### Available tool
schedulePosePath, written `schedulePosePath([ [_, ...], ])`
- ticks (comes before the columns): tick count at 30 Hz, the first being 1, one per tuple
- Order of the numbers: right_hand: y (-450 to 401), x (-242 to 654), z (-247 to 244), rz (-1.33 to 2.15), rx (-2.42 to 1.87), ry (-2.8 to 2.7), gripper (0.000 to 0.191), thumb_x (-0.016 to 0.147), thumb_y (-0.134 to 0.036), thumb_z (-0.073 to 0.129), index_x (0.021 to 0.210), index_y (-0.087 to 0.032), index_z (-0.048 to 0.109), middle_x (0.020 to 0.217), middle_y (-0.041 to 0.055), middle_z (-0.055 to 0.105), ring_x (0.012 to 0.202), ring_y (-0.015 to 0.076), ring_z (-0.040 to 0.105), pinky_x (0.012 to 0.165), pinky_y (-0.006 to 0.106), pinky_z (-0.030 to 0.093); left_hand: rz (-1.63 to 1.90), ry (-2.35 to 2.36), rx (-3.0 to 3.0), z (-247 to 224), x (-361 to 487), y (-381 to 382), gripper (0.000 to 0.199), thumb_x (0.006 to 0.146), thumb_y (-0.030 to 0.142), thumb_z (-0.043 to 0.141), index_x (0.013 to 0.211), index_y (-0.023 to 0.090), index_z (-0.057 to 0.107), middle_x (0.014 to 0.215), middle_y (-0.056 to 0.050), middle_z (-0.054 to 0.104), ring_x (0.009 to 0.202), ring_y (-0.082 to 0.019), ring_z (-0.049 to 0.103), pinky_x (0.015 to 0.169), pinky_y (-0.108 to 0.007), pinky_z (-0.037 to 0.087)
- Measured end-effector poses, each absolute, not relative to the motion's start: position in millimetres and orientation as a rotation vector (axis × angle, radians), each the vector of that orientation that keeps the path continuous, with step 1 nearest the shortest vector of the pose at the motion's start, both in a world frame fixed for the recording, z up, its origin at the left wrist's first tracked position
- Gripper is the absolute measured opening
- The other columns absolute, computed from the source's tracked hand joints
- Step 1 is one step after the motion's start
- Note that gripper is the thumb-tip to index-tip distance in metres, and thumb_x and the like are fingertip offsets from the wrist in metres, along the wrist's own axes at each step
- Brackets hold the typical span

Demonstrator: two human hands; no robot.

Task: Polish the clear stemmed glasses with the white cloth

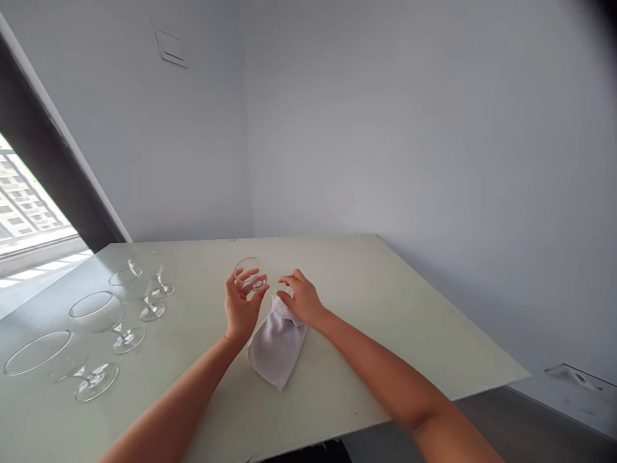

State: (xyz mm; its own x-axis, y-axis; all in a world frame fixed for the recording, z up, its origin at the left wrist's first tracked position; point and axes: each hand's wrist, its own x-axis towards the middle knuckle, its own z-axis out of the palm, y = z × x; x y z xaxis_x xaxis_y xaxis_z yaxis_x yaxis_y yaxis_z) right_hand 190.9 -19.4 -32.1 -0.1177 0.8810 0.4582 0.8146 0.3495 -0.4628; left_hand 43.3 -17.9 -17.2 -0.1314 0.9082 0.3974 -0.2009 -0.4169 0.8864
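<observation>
Slightly left of the table's middle, my left hand [243,308] is wrapped round a clear stemmed glass [247,262], which it holds tilted above the table. Fingers show through the glass, and its stem is hard to make out. Just to the right is my right hand [303,297], thumb and forefinger parted near the glass but apart from it. A white cloth [277,347] hangs from under that hand, gripped at its bunched upper end. The cloth's lower part spreads toward the front of the table.
Several clear stemmed glasses stand in a slanting row on the left, among them a near glass [96,382] and a far glass [164,289]. The pale table [385,360] reaches toward the grey wall [414,128]. A window [29,199] is at far left.
</observation>
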Motion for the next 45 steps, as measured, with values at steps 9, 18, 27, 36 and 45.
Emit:
schedulePosePath([
  [9, -11, 185, -35, 0.306, -1.508, -1.926, 0.019, 0.081, -0.03, 0.049, 0.068, -0.02, 0.06, 0.066, -0.0031, 0.06, 0.061, 0.0097, 0.053, 0.056, 0.019, 0.035, 1.491, 1.058, 1.748, -38, 59, -31, 0.055, 0.073, 0.027, 0.062, 0.12, 0.028, 0.032, 0.124, -0.008, 0.046, 0.112, -0.021, 0.048, 0.091, -0.037, 0.039],
  [18, 37, 363, -47, 0.115, -2.097, -1.263, 0.019, 0.077, -0.025, 0.048, 0.083, -0.016, 0.064, 0.082, 0.0084, 0.066, 0.082, 0.0192, 0.06, 0.072, 0.025, 0.04, 0.764, 0.957, 2.439, -63, 62, -29, 0.018, 0.084, 0.034, 0.043, 0.095, 0.022, 0.05, 0.091, -0.005, 0.057, 0.085, -0.021, 0.053, 0.073, -0.035, 0.042],
  [27, 62, 463, -68, 0.136, -2.333, -0.895, 0.019, 0.074, -0.027, 0.053, 0.083, -0.015, 0.064, 0.085, 0.012, 0.065, 0.082, 0.023, 0.06, 0.066, 0.029, 0.042, 0.753, 1.058, 2.344, -67, 56, -27, 0.028, 0.083, 0.035, 0.044, 0.11, 0.027, 0.048, 0.102, -0.005, 0.057, 0.089, -0.021, 0.054, 0.076, -0.034, 0.042],
  [36, 65, 470, -64, 0.117, -2.27, -0.876, 0.025, 0.072, -0.031, 0.058, 0.089, -0.015, 0.06, 0.091, 0.0125, 0.062, 0.086, 0.0231, 0.057, 0.072, 0.03, 0.039, 0.886, 1.165, 2.108, -67, 57, -24, 0.041, 0.071, 0.023, 0.059, 0.111, 0.028, 0.049, 0.113, -0.004, 0.053, 0.102, -0.021, 0.05, 0.087, -0.036, 0.038],
  [45, -1, 337, -64, 0.369, -1.92, -1.287, 0.033, 0.075, -0.048, 0.048, 0.078, -0.018, 0.061, 0.074, 0.004, 0.06, 0.069, 0.0167, 0.053, 0.064, 0.026, 0.039, 1.038, 1.298, 1.631, -74, 55, -11, 0.042, 0.068, 0.027, 0.062, 0.109, 0.024, 0.052, 0.112, -0.007, 0.052, 0.1, -0.021, 0.052, 0.084, -0.035, 0.042],
])
